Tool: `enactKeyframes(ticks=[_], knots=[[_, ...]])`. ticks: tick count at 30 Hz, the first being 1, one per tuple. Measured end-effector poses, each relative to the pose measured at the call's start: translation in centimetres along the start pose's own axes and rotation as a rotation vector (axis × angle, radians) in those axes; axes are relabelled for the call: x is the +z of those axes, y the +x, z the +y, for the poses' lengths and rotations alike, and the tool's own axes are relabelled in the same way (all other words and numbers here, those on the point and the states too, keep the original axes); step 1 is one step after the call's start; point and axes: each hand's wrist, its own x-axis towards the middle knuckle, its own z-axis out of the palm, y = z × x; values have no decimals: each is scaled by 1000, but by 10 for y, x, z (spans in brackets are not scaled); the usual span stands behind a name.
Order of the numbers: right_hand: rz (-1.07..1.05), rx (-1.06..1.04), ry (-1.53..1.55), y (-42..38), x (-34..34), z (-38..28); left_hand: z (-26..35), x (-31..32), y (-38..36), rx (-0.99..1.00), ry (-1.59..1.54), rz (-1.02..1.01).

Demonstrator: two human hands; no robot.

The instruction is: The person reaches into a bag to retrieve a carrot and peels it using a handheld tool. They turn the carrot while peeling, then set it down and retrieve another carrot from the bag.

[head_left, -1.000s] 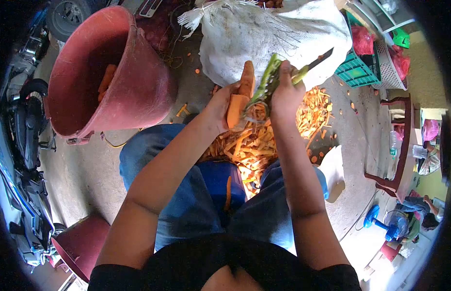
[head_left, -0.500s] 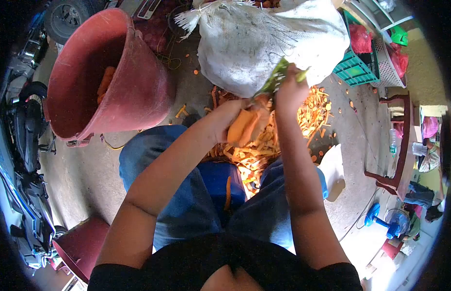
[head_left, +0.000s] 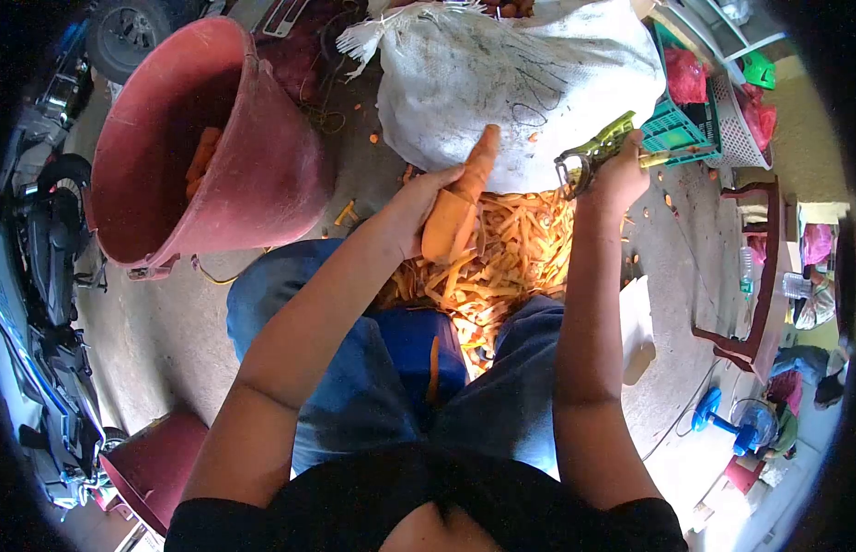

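Left hand: the left hand (head_left: 419, 210) is closed around the thick part of a carrot (head_left: 451, 221), its narrow end pointing up and away, toward the sack.
Carrot: bright and smooth on the wide part, darker toward the narrow end.
Right hand: the right hand (head_left: 617, 179) is wrapped round a green peeler (head_left: 604, 143) – its head toward the left hand, well apart from the carrot – and also grips a knife (head_left: 672, 156), which sticks out on the other side.
Peelings: a heap of orange peelings (head_left: 515, 244) lies on the floor below and between the hands.
White sack: the sack (head_left: 483, 92) lies just beyond both hands, marked with dark scrawl.
Red tub: left of the left hand, the large tub (head_left: 276, 161) is tilted, with orange carrots (head_left: 202, 161) inside.
Blue object: nearer the body than the hands, a blue object (head_left: 414, 345) sits between the knees; an orange strip (head_left: 434, 368) lies on it.
Green crate: beyond and right of the right hand – the crate (head_left: 676, 138) stands beside a pale perforated basket (head_left: 741, 120).
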Motion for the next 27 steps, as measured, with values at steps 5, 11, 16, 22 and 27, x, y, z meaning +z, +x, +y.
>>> enactKeyframes(ticks=[5,11,16,22,27], knots=[[-125,-3,-62,-25,8,-10,0,0,8,56,-120,108],[-404,5,-239,-72,15,-4,-6,-1,16,113,-229,105],[-576,-151,-362,-95,16,2,-5,17,-1,125,-234,45],[-425,-307,-446,-89,16,10,-11,15,2,50,-18,186],[-85,-144,-481,-24,8,9,-17,29,-11,-107,130,127]])
